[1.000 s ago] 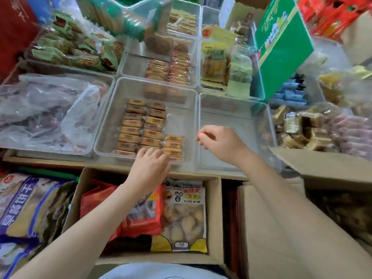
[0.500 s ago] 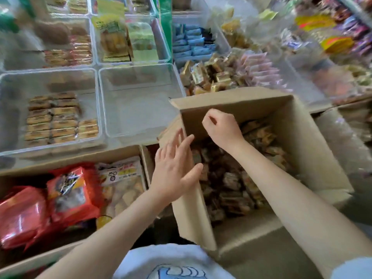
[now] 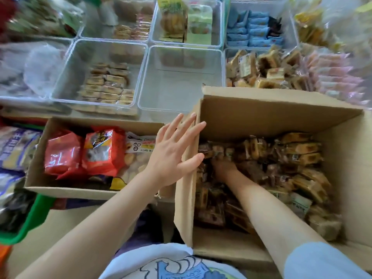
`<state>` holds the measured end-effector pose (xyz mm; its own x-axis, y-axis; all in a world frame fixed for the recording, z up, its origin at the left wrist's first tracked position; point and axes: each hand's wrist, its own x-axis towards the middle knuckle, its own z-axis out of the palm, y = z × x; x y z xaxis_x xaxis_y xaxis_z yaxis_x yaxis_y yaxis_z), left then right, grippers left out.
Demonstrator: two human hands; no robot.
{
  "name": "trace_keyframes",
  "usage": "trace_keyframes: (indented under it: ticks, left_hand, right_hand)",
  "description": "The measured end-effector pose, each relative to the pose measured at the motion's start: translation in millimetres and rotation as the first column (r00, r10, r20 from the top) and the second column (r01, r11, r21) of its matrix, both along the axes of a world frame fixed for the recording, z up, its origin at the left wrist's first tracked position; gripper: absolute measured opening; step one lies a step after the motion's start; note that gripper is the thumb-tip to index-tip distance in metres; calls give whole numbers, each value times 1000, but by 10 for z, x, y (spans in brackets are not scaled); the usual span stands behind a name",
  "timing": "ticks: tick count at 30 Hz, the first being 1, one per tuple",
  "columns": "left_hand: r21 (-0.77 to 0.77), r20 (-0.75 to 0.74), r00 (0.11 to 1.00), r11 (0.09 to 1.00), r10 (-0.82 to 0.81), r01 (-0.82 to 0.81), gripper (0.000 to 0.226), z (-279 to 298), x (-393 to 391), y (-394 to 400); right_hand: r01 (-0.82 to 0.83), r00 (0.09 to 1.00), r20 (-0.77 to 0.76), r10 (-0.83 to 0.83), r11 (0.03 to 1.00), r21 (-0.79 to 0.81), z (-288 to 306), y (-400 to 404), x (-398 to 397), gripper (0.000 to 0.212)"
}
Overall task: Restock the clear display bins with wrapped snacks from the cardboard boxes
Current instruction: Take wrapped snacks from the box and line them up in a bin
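Observation:
A tall cardboard box [image 3: 251, 115] at the right holds a heap of brown wrapped snacks [image 3: 289, 158]. My left hand [image 3: 173, 152] lies flat with straight fingers against the box's left flap. My right hand [image 3: 221, 168] reaches down into the heap; its fingers are buried among the wrappers, so its grip is hidden. Beyond the box stands an empty clear bin [image 3: 177, 77]. To its left a clear bin [image 3: 80, 57] holds neat rows of small brown snack bars [image 3: 108, 85].
A second cardboard box [image 3: 50, 184] at the left holds red snack bags [image 3: 100, 152]. More clear bins at the back hold blue packets [image 3: 253, 29], yellow cakes [image 3: 261, 67] and pink packets [image 3: 334, 77]. A green tub [image 3: 34, 222] sits at lower left.
My view turned from the bins to the right-hand box. My right hand went from above the bins down into the snack heap. My left hand left the bar bin and pressed onto the box flap.

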<state>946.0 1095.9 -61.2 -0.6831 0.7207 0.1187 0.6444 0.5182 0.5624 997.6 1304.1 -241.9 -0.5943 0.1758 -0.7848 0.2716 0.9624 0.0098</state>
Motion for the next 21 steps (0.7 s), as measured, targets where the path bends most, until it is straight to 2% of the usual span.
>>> trace_keyframes:
  ticks: [2, 4, 5, 7, 8, 9, 11, 12, 14, 15, 17, 19, 21]
  left_hand:
    - [-9, 5, 1000, 1000, 11, -11, 65, 27, 24, 1]
    - [-23, 13, 1000, 1000, 20, -20, 64, 44, 40, 2]
    - [-31, 13, 1000, 999, 21, -20, 64, 46, 45, 2]
    - [-42, 1, 1000, 999, 13, -13, 64, 50, 41, 1]
    - [-46, -6, 1000, 999, 7, -8, 64, 59, 33, -1]
    - [-52, -17, 1000, 999, -3, 2, 64, 78, 26, -6]
    - [-74, -41, 998, 997, -40, 37, 64, 129, -9, -33]
    - [-85, -38, 998, 996, -40, 37, 63, 149, -59, -60]
    - [-113, 51, 997, 992, 63, -57, 60, 206, -250, -152]
    - [-144, 104, 984, 981, 148, -132, 57, 235, -388, -214]
    - [-278, 84, 967, 938, 241, -209, 48, 243, -669, -378]
    - [-341, 33, 977, 921, 211, -187, 42, 231, -904, -554]
    - [-328, 29, 982, 930, 187, -167, 40, 167, -1155, -723]
  right_hand:
    - [-32, 999, -8, 32, 999, -29, 10, -6, -21, 80]
    - [19, 998, -52, -27, 989, -147, 114, 47, -69, 91]
    - [85, 993, -56, -100, 970, -228, 257, 77, -104, 90]
    - [180, 976, -36, -215, 889, -421, 607, 175, -173, 70]
    - [240, 962, 13, -272, 827, -508, 824, 222, -196, 57]
    - [352, 923, 92, -373, 724, -593, 1064, 258, -221, 49]
    - [553, 790, 279, -546, 438, -709, 1564, 350, -232, 47]
    - [565, 760, 338, -555, 308, -766, 1805, 383, -219, 44]
    - [450, 814, 333, -476, 154, -879, 2252, 399, -249, 45]
    - [353, 864, 270, -426, 128, -927, 2457, 357, -279, 49]
    - [266, 884, 201, -423, 100, -959, 2705, 205, -416, 56]
    - [257, 829, 182, -530, 70, -964, 2829, -54, -633, 59]
    - [253, 771, 137, -622, 102, -962, 2811, -336, -923, 56]
